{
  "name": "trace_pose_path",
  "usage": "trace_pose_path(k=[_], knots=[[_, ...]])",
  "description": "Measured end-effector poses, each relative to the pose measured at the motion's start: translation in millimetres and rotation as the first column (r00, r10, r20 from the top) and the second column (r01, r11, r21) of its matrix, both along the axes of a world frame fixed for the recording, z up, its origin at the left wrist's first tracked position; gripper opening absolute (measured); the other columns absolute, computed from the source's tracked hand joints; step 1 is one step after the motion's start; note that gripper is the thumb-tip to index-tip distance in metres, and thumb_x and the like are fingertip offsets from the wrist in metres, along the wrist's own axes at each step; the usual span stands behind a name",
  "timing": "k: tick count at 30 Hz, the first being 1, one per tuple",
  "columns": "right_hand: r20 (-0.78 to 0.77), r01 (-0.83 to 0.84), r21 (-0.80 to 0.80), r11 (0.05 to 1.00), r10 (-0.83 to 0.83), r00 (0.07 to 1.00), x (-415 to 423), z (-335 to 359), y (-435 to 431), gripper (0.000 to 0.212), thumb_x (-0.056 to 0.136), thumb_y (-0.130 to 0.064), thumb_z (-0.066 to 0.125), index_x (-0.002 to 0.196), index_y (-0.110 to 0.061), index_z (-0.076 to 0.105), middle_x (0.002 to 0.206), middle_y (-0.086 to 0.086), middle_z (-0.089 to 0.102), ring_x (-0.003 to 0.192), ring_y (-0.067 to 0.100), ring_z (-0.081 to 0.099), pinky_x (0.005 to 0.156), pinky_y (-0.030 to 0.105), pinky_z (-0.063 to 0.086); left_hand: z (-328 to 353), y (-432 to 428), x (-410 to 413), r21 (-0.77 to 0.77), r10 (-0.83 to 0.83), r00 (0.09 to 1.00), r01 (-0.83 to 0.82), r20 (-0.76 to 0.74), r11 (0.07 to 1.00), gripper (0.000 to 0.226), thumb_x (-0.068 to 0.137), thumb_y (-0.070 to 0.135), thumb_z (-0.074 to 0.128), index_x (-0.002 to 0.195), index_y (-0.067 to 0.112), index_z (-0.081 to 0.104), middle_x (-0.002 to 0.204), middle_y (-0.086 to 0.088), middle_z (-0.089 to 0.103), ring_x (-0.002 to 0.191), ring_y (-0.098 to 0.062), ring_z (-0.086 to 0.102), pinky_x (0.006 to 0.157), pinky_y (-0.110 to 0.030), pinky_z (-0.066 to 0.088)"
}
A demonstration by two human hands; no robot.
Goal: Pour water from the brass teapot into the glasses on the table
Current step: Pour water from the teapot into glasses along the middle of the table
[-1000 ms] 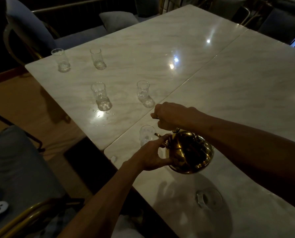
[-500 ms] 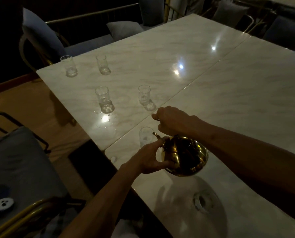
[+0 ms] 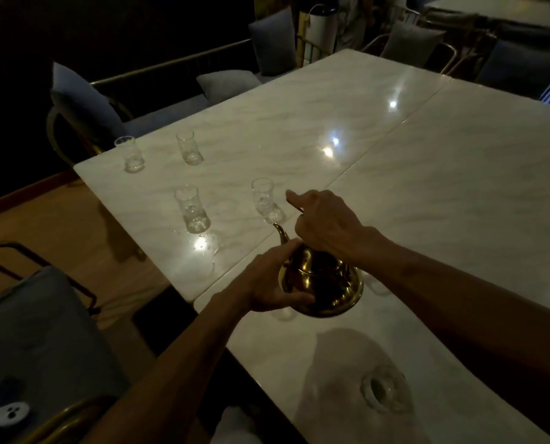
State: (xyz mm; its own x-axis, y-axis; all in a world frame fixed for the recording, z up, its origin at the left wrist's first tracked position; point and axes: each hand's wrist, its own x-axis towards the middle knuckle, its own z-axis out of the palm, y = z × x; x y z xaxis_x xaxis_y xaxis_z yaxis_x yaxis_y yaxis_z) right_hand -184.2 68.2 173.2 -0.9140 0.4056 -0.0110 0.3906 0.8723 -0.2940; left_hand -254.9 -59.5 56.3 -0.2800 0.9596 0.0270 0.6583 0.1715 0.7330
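Observation:
The brass teapot (image 3: 323, 283) hangs above the near marble table (image 3: 459, 200), its spout pointing up and away towards a clear glass (image 3: 265, 200). My right hand (image 3: 323, 224) grips the handle on top, index finger stretched out. My left hand (image 3: 272, 282) cups the pot's left side. Another glass (image 3: 193, 209) stands to the left with water drops around its foot. Two more glasses (image 3: 129, 154) (image 3: 188, 151) stand near the far left edge. A glass (image 3: 283, 312) beneath the pot is mostly hidden. A further glass (image 3: 380, 390) sits close to me on the right.
Two marble tables meet along a seam (image 3: 347, 174). A grey cushioned chair (image 3: 33, 341) stands at lower left, with a small white object (image 3: 6, 411) on it. A bench with grey cushions (image 3: 225, 83) runs behind the far table. Wooden floor lies to the left.
The teapot has tipped back upright, its spout rising away from the near glass, and has shifted over that glass. My right index finger has straightened. The camera has moved closer.

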Motion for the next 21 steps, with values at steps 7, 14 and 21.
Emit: trace_pose_path(k=[7,14,21], knots=[[-0.088,0.116,-0.024,0.993,-0.118,0.989,-52.7,14.4,16.0,0.059,0.089,-0.007,0.051,0.145,-0.022,0.041,0.132,0.015,0.057,0.112,0.030,0.059,0.082,0.029,0.048,6.5,33.8,-78.8,0.065,-0.133,0.990,0.136,-0.054,0.989,0.099,0.075,0.051,0.080,0.155,0.030,0.026,0.151,0.001,0.048,0.135,-0.019,0.050,0.109,-0.038,0.045],[-0.114,0.204,0.008,0.979,-0.201,0.973,-123.3,2.7,37.6,0.049,0.093,-0.011,0.052,0.142,-0.020,0.045,0.125,0.016,0.063,0.106,0.029,0.064,0.087,0.036,0.054,1.4,68.3,-159.1,0.027,-0.230,0.972,0.231,-0.051,0.973,0.097,0.076,0.040,0.084,0.154,0.029,0.026,0.151,-0.003,0.049,0.134,-0.021,0.050,0.106,-0.029,0.044],[0.013,0.240,0.029,0.970,-0.241,0.970,-182.4,-12.8,58.1,0.055,0.093,-0.011,0.052,0.146,-0.019,0.039,0.134,0.014,0.056,0.113,0.029,0.059,0.089,0.035,0.052,-13.8,92.1,-218.2,-0.032,-0.294,0.956,0.294,-0.007,0.955,0.092,0.078,0.044,0.080,0.153,0.027,0.030,0.150,-0.004,0.050,0.134,-0.024,0.051,0.108,-0.043,0.047]])
